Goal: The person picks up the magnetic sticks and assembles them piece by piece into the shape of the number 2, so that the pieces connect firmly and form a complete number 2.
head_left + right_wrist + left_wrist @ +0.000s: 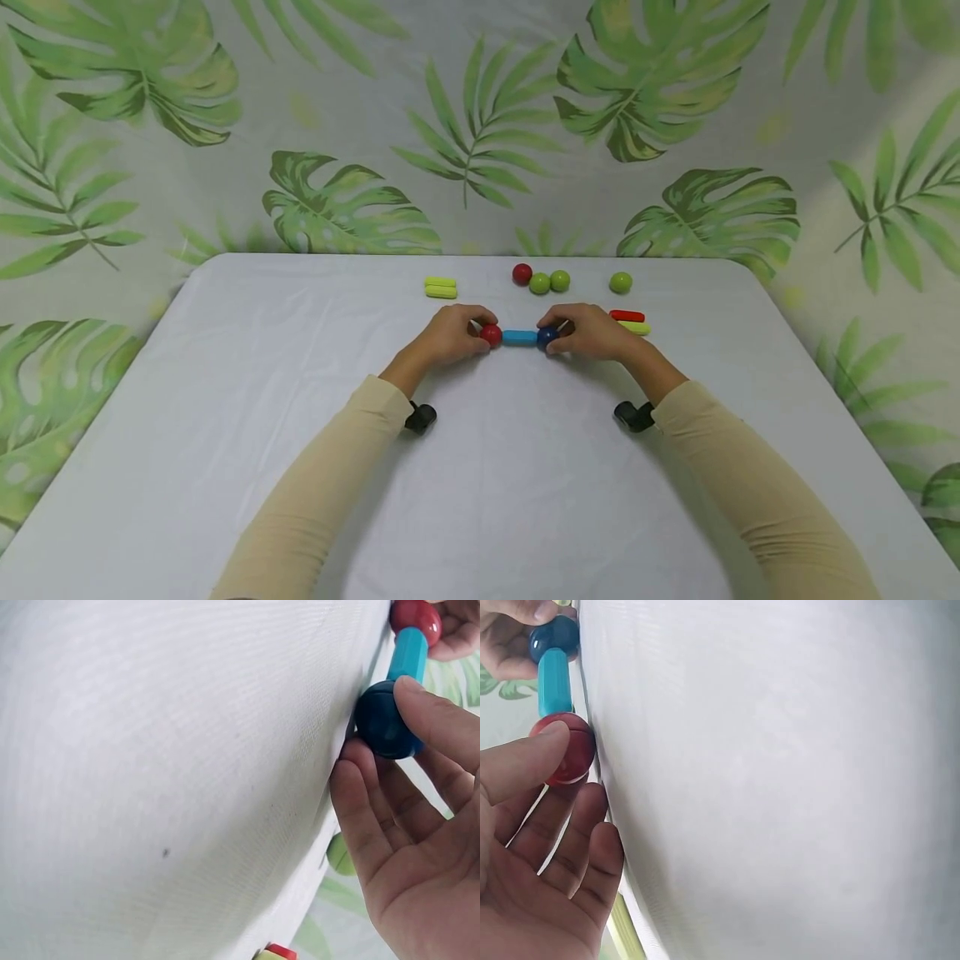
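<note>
A light blue rod lies between a red ball at its left end and a dark blue ball at its right end, the three in one line. My left hand pinches the red ball, its thumb across the near side in the left wrist view. With thumb and fingers my right hand grips the dark blue ball. In both wrist views the rod's ends meet the balls, low over the white tabletop.
Two yellow rods lie behind my left hand. Farther back sit another red ball, two green balls side by side and a third green ball. A red rod and a yellow rod lie beside my right hand.
</note>
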